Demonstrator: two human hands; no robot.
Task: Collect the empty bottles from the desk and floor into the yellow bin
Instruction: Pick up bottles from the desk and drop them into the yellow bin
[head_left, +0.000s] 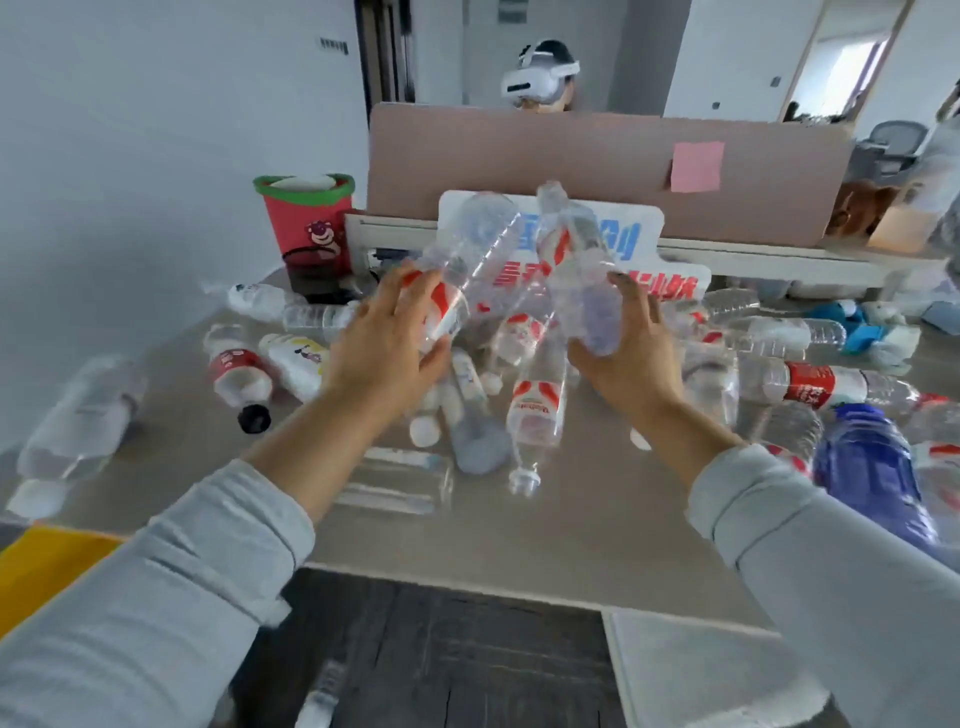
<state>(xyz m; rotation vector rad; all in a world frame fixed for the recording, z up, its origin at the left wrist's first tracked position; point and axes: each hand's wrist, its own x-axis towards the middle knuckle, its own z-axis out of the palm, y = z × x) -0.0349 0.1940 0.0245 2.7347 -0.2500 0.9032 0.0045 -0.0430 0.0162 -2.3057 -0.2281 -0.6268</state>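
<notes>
Bare desk (571, 525) lies open to me only along the near edge, bottom centre. Past it, lying bottles (535, 410) crowd the middle and right (a blue bottle (862, 467) bulks lower right). Mid-frame my left hand (384, 338) and right hand (628, 353) each grip a raised bottle (467, 249). The partition (571, 156) closes the top; a red basket (306, 223) stands upper left.

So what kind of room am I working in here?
Most likely a shared office: a pale grey desk backed by a brown partition screen carrying a square pink sticky note, a grey office chair beyond, and a person in a white headset behind it.
</notes>
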